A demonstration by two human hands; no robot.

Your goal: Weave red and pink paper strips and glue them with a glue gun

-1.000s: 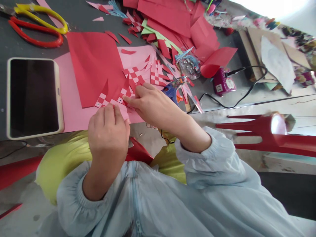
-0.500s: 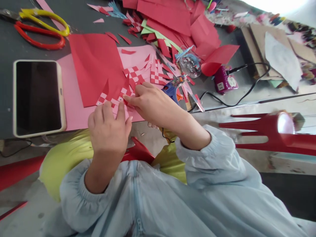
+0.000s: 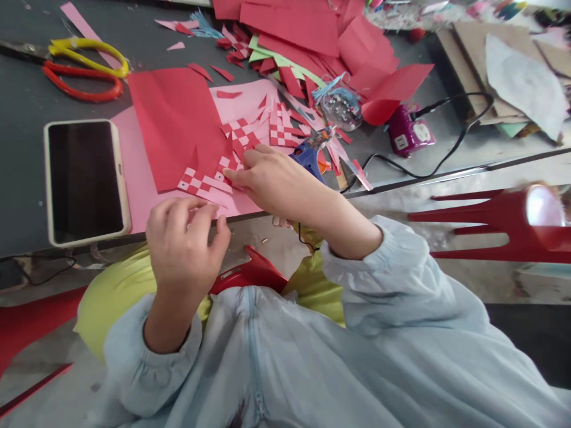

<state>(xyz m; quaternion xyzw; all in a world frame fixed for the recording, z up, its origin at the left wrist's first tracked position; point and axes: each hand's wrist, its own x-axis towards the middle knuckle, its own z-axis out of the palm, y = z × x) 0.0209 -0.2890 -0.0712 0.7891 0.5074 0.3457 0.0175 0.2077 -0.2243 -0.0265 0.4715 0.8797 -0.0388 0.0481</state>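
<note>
My right hand [image 3: 272, 172] lies over the pink and red woven paper pieces, most of its fingers curled. One finger reaches left and presses a checkered woven paper piece [image 3: 224, 163] beside a small googly eye. Just left of it lies another checkered woven paper piece [image 3: 191, 181], also with a googly eye, pale strips trailing toward the table edge. My left hand [image 3: 185, 238] is raised near the edge, fingers loosely bent and thumb apart, with nothing visible in it. Beneath the pieces are a red sheet [image 3: 176, 122] and a pink sheet [image 3: 140, 184].
A phone [image 3: 84, 181] and scissors [image 3: 84, 71] lie at the left. Beyond my right hand are a blue-handled tool [image 3: 307, 157], a bag of googly eyes [image 3: 341, 110] and a purple box [image 3: 408, 131] with a black cable. Red paper [image 3: 289, 27] is piled at the back; cardboard [image 3: 479, 65] lies right.
My left hand has lifted off the woven paper and drawn back toward my body, uncovering the left piece and its strips. My right hand stays on its piece. The view has shifted slightly.
</note>
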